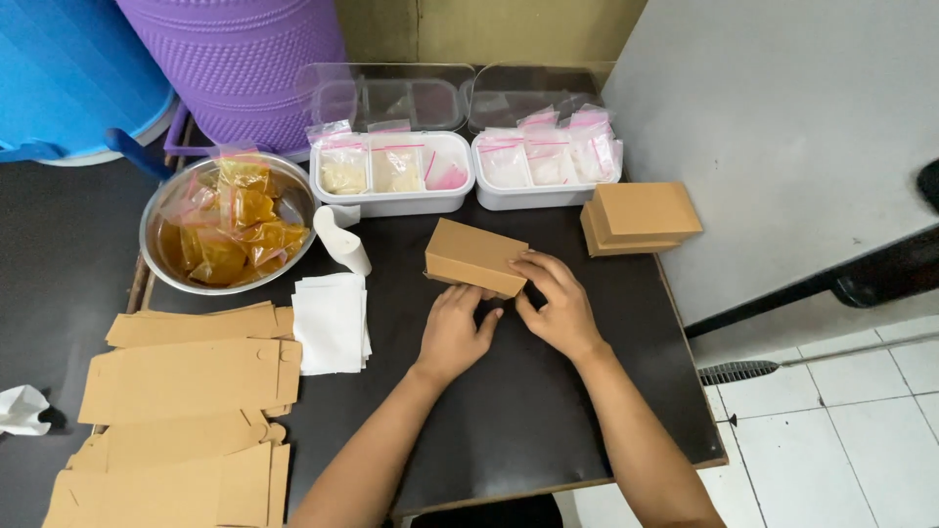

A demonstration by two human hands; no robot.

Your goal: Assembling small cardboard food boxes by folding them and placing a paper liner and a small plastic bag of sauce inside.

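Head view: both hands work 1 brown cardboard box (476, 256), tilted on the dark table (548, 411). Left hand (453, 330) presses fingers together against the box's near edge; right hand (555, 305) pinches its right corner. Right of the box, 2 finished boxes (641, 217). Left of it, white papers (331, 321), flat blanks (191, 376), steel bowl (161, 256) of sachets. Judged step: closing the end flap; next calls for firm tucking.

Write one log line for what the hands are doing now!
left hand: touching brown box | right hand: fingers on the box's near edge | box: on dark table | nearby: stack of finished boxes, flat cardboard blanks
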